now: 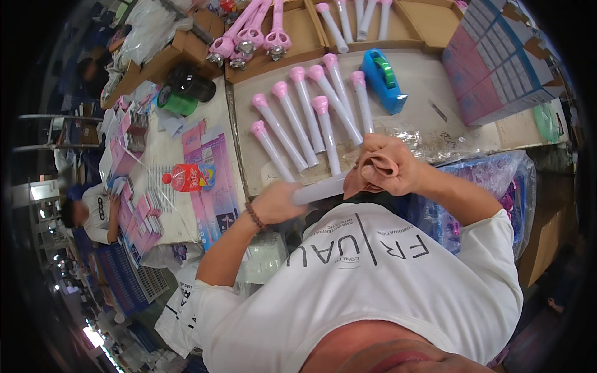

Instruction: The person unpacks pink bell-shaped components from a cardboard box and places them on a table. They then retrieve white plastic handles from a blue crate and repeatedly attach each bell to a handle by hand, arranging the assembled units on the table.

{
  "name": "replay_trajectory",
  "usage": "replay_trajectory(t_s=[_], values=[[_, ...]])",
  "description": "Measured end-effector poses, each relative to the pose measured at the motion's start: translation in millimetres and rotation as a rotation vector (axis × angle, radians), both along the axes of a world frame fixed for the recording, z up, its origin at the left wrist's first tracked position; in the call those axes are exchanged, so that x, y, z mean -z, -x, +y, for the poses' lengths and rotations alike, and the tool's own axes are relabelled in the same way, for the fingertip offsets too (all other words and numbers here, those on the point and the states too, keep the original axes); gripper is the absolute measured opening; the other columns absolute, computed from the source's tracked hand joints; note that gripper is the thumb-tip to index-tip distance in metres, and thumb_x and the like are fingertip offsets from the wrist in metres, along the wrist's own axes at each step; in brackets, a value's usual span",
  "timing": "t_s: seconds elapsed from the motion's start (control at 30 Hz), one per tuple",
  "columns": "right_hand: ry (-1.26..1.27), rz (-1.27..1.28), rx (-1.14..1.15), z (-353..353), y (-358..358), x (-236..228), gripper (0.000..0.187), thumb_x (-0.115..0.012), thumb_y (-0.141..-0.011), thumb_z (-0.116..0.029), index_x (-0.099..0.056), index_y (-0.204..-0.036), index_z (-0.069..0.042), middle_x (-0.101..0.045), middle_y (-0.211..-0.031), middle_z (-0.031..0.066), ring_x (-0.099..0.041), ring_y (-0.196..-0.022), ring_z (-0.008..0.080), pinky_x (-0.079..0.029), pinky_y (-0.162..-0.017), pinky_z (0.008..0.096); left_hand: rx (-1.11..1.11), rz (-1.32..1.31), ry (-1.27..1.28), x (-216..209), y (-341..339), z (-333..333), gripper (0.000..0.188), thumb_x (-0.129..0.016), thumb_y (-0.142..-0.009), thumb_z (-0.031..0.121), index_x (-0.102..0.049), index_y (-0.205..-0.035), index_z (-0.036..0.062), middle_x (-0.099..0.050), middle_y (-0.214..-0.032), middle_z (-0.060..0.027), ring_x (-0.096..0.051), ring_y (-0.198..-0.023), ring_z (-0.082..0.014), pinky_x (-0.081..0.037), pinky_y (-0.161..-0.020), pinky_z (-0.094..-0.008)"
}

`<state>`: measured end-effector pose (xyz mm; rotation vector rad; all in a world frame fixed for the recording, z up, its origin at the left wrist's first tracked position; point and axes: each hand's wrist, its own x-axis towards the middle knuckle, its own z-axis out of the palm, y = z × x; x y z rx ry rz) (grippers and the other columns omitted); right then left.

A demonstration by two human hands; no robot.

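In front of my chest a white translucent tube [320,190] lies almost level between my hands. My left hand [277,202], smeared by motion, is closed round its left end. A brownish-pink cloth [359,178] is bunched in my right hand [390,163], whose fingers press it round the tube's other end. That end is hidden under the cloth. Just beyond my hands, several similar white tubes with pink caps [298,73] lie side by side on the worktable [249,149].
A blue tape dispenser [384,84] with green tape stands behind the tubes. Cardboard trays [298,53] at the back hold pink wands [277,40] and more tubes. Stacked printed boxes [497,62] rise at right. A red-capped pouch [186,178] lies left; a person [96,214] sits farther left.
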<state>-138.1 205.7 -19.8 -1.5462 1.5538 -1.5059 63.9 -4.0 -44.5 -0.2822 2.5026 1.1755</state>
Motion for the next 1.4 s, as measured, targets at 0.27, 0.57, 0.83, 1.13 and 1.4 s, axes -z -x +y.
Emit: replay_trajectory(t_s=[0.27,0.57,0.83,1.13,1.4], values=[[-0.143,-1.152,0.435,30.1,-0.2,13.7,0.027,-0.057,-0.091,-0.022,-0.053,-0.082,0.004,-0.064,-0.064,0.0150,-0.057,-0.048,0.0171,-0.042,-0.044,0.0238,0.207,0.335,0.755,-43.4,39.2,9.2,0.018,-0.068,-0.068,0.021,-0.060,-0.080,0.0090,-0.065,-0.073,-0.0090,-0.064,-0.071,-0.0311,-0.050,-0.060,-0.0425],[0.429,-1.512,-0.073,13.5,20.8,1.8,0.012,-0.056,-0.086,-0.024,-0.059,-0.092,-0.014,-0.063,-0.085,0.0038,-0.064,-0.081,0.0137,-0.051,-0.075,0.0297,0.059,0.082,-0.420,47.5,68.0,37.2,0.026,-0.075,-0.073,0.023,-0.066,-0.086,0.0027,-0.063,-0.068,-0.0083,-0.058,-0.064,-0.0119,-0.048,-0.063,-0.0301],[0.347,-1.125,0.590,-38.1,-2.1,-1.4,0.021,-0.049,-0.092,-0.027,-0.054,-0.086,-0.008,-0.057,-0.076,0.0056,-0.060,-0.069,0.0164,-0.051,-0.061,0.0300,-0.407,0.477,0.186,71.4,88.4,35.0,0.030,-0.072,-0.074,0.025,-0.063,-0.090,0.0010,-0.063,-0.074,-0.0222,-0.063,-0.070,-0.0382,-0.049,-0.064,-0.0414],[0.487,-1.258,0.739,-53.1,18.8,6.1,0.032,-0.052,-0.091,-0.038,-0.053,-0.092,-0.005,-0.062,-0.074,0.0115,-0.062,-0.062,0.0192,-0.052,-0.058,0.0318,-0.150,-0.085,-0.510,58.8,81.9,25.0,0.025,-0.070,-0.079,0.023,-0.061,-0.083,0.0004,-0.061,-0.066,-0.0062,-0.059,-0.059,-0.0137,-0.048,-0.054,-0.0320],[0.448,-1.044,0.569,-54.6,19.1,-12.1,0.038,-0.048,-0.094,-0.040,-0.053,-0.091,-0.003,-0.063,-0.075,0.0166,-0.064,-0.069,0.0251,-0.052,-0.063,0.0340,-0.155,0.258,-0.226,73.9,73.9,27.2,0.033,-0.070,-0.079,0.026,-0.060,-0.092,-0.0019,-0.060,-0.066,-0.0171,-0.063,-0.064,-0.0312,-0.049,-0.059,-0.0422]])
